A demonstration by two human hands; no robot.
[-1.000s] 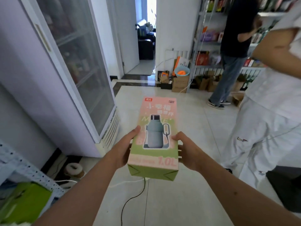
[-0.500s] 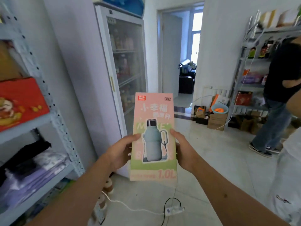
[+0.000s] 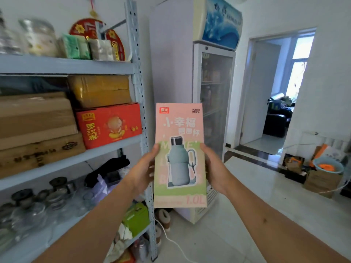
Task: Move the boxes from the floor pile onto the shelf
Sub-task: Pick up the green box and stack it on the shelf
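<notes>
I hold a tall pink and green box (image 3: 179, 130) with a bottle picture upright in front of me. My left hand (image 3: 145, 168) grips its left edge and my right hand (image 3: 213, 168) grips its right edge. The grey metal shelf (image 3: 66, 65) stands to the left, its right post (image 3: 136, 73) just left of the box. Its middle level carries a red carton (image 3: 109, 125), a yellow-wrapped box (image 3: 98, 90) and brown cartons (image 3: 36, 118). The floor pile is out of view.
A glass-door fridge (image 3: 214, 103) stands right behind the box. Glass jars (image 3: 38, 202) fill a lower shelf level, a green box (image 3: 135, 217) sits below. A white cable (image 3: 171, 242) lies on the tiled floor. A doorway (image 3: 275, 95) and cardboard boxes (image 3: 321, 181) are at the right.
My view has swung left and upward from the floor toward the shelf. The box has risen with both hands and stands more upright. The people at the right have left the view.
</notes>
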